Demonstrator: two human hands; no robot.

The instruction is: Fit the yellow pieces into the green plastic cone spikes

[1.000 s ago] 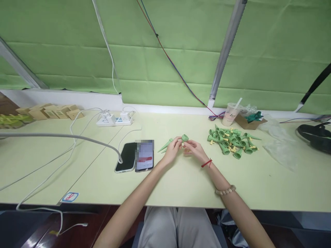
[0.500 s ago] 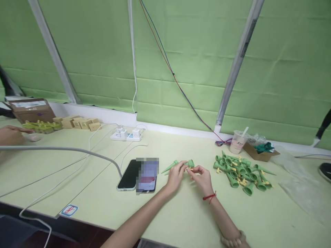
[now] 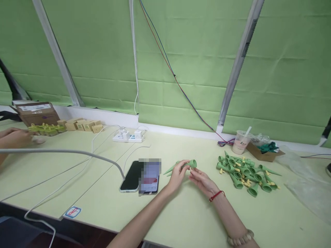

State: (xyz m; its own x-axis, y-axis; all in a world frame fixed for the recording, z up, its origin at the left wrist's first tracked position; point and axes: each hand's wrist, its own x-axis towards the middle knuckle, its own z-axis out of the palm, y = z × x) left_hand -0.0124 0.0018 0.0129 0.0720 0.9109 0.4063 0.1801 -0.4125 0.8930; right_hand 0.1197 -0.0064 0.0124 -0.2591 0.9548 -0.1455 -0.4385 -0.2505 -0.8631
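Observation:
My left hand [image 3: 178, 176] is closed around a green plastic cone spike [image 3: 193, 163], its hollow mouth turned to the right. Left of those fingers, the pointed ends of green spikes [image 3: 169, 169] stick out; which one belongs to the held cone is hard to tell. With fingertips pinched just below the cone's mouth, my right hand [image 3: 203, 181] grips a small yellow plastic piece, mostly hidden by the fingers. To the right lies a heap of green cone spikes [image 3: 237, 183], with small yellow T-shaped pieces [image 3: 221, 171] scattered among them.
Two phones [image 3: 131, 175] lie left of my hands. Behind them sits a white power strip [image 3: 129, 137] with cables. A drink cup [image 3: 240, 143] and a small cardboard box [image 3: 263, 153] stand beyond the heap; plastic film [image 3: 310, 193] lies at right. Another person's hand [image 3: 15, 137] works at far left.
My right hand has turned, its wrist dropping slightly to the right, while its fingertips stay at the cone's mouth. My left hand keeps its hold. The whole view has shifted slightly.

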